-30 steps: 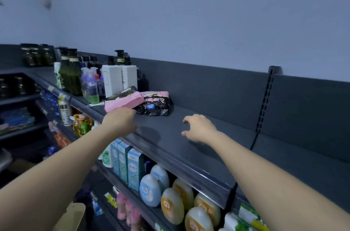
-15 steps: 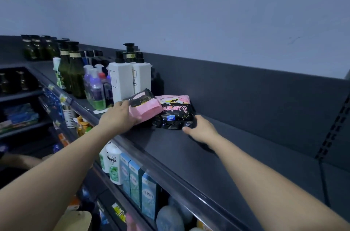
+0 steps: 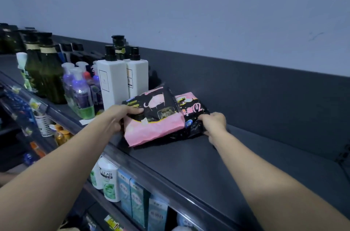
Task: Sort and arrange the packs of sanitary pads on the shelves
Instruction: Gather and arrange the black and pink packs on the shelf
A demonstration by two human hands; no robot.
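Two pink-and-black packs of sanitary pads lie on the dark top shelf (image 3: 217, 164). The near pack (image 3: 153, 121) is tilted up on its edge, and my left hand (image 3: 123, 117) grips its left end with the fingers curled over the top. The second pack (image 3: 193, 115) lies flat behind and to the right of it, partly hidden. My right hand (image 3: 214, 122) grips the right end of that second pack.
Two white pump bottles (image 3: 121, 81) stand just left of the packs, with purple bottles (image 3: 79, 94) and dark green bottles (image 3: 45, 64) further left. Boxes and shampoo bottles (image 3: 108, 179) fill the shelf below. To the right of the packs is bare shelf.
My left hand has tipped the near pack up and moved it right against the second pack. My right hand has closed on the second pack's right end. The view has moved closer.
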